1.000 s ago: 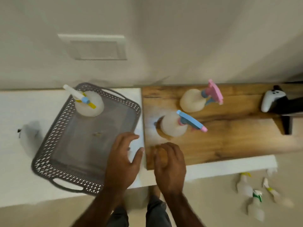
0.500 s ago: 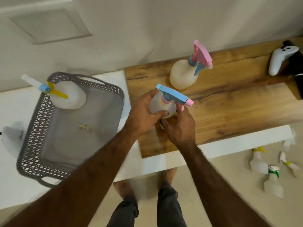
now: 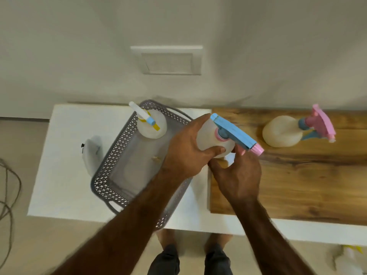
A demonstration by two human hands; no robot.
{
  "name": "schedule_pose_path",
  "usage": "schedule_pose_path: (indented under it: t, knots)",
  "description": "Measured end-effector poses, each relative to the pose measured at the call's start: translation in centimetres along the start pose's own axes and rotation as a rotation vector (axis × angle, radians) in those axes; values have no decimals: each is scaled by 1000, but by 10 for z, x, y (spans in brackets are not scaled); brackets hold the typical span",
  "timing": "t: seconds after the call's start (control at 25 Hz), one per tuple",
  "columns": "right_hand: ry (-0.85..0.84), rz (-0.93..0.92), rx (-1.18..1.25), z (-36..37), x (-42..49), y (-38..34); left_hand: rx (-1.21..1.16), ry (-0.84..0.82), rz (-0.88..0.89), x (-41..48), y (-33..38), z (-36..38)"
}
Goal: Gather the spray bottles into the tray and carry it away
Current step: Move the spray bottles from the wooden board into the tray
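Observation:
My left hand [image 3: 187, 153] grips the round body of a spray bottle with a blue and pink trigger head [image 3: 213, 135], lifted over the seam between the white table and the wooden board. My right hand [image 3: 238, 175] is under it, fingers touching the bottle's base. A grey perforated tray [image 3: 111, 165] lies on the white table to the left, with a bottle with a white, blue and yellow sprayer [image 3: 153, 124] standing in its far corner. A bottle with a pink sprayer [image 3: 282, 132] stands on the wooden board [image 3: 307, 185] at the right.
A translucent object [image 3: 92, 151] lies on the white table [image 3: 63, 175] left of the tray. A cable [image 3: 8, 195] is on the floor at the far left. Another spray bottle [image 3: 349, 259] lies on the floor at the bottom right. My feet show below the table edge.
Both hands rose from the table edge, closed on the blue-headed bottle and lifted it leftward off the board toward the tray. The camera view shifted left.

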State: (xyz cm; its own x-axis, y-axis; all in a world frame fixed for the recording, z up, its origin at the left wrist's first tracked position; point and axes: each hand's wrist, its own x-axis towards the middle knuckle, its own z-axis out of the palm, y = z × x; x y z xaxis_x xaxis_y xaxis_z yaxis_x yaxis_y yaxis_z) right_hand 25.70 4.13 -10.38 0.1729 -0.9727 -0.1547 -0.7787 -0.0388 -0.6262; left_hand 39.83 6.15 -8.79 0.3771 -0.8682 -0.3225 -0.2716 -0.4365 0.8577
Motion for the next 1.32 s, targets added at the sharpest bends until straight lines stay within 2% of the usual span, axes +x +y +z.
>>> schedule_pose_path:
  t: [0.16,0.36,0.6,0.76,0.84,0.92,0.96,1.04,1.16,1.24,1.32]
  knots:
    - [-18,-163,-52,37,10,-17,-37,97,-48,3,-30,-27]
    - [74,-333,-210,82,21,-6,-61,137,-71,11,-73,-26]
    - [38,-419,-446,99,30,8,-10,174,-21,22,-96,-12]
    - [-1,-457,-339,93,24,14,13,229,-61,15,-92,-6]
    - [21,-459,-219,81,13,22,10,373,-99,-8,-91,-1]
    - [90,-376,-147,53,6,45,137,527,2,-44,-86,16]
    - [132,-311,-110,38,5,61,207,549,66,-62,-80,26]
    - [230,-167,-41,7,6,96,244,444,189,-86,-62,54]
    - [323,83,26,-28,19,138,178,115,283,-74,-25,105]
    - [331,200,71,-40,37,159,129,11,205,-33,0,137]
    - [284,222,135,-48,60,174,87,-30,118,22,16,164]
